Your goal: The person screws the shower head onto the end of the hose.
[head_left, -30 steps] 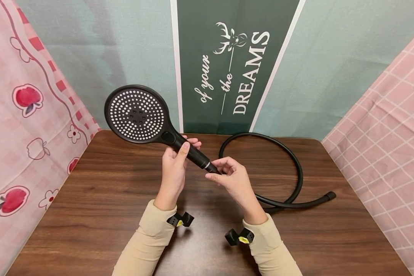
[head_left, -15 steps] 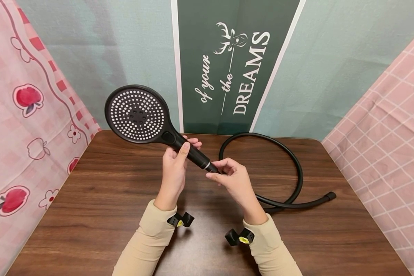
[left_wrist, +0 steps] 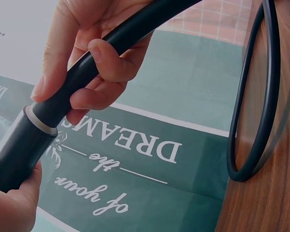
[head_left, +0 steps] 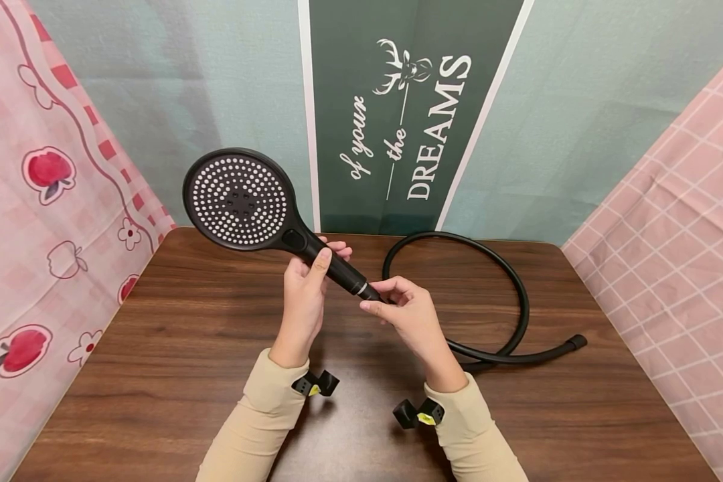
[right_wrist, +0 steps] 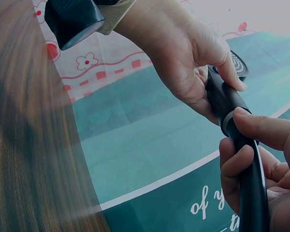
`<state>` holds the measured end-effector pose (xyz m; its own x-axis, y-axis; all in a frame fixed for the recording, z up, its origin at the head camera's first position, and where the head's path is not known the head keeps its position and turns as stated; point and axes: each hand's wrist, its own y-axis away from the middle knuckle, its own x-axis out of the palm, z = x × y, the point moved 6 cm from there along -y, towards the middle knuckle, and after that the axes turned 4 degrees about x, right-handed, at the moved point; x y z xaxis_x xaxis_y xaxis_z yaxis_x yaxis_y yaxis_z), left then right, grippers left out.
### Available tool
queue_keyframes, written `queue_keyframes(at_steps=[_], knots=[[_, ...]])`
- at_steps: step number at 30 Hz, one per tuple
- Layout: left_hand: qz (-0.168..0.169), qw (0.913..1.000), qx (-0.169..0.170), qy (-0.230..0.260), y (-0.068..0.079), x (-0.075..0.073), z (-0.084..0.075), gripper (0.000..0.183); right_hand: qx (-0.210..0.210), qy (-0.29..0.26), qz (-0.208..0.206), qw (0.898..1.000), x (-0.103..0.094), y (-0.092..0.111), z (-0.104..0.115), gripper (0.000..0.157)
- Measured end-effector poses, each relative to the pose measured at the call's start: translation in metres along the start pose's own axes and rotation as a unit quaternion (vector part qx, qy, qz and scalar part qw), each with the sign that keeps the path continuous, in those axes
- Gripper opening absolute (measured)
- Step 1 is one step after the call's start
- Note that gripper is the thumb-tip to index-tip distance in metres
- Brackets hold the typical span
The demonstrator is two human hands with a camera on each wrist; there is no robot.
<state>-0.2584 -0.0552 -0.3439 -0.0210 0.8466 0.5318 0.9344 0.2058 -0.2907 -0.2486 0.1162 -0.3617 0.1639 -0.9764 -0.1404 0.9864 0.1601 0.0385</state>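
Observation:
My left hand (head_left: 306, 288) grips the handle of a black shower head (head_left: 241, 201), thumb along its front, with the white-dotted spray face turned up toward the head view. At the handle's lower end my right hand (head_left: 406, 304) pinches the end of a black shower hose (left_wrist: 82, 75) between thumb and fingers. A pale ring (left_wrist: 38, 121) shows at the joint between handle and hose end in the left wrist view. Both are held above the table. From my right hand the hose (head_left: 521, 294) runs down and loops across the table, its other end pointing right.
The brown wooden table (head_left: 187, 375) spans the lower view. A green-and-teal cloth (head_left: 518, 134) with lettering hangs behind it. Pink patterned cloths (head_left: 54, 221) flank both sides. Small black cameras (head_left: 418, 413) are strapped to both wrists.
My right hand's fingers have shifted very slightly at the hose end. The shower head, left hand and hose loop look the same.

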Motion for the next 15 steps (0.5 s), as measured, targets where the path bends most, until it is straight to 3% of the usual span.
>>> queue_keyframes(at_steps=[15], knots=[[-0.001,1.0000,0.000,0.000,-0.0002,-0.0002,0.0002,0.028,0.005,0.005,0.001,1.000,-0.0002,-0.0009,-0.0016,0.029]])
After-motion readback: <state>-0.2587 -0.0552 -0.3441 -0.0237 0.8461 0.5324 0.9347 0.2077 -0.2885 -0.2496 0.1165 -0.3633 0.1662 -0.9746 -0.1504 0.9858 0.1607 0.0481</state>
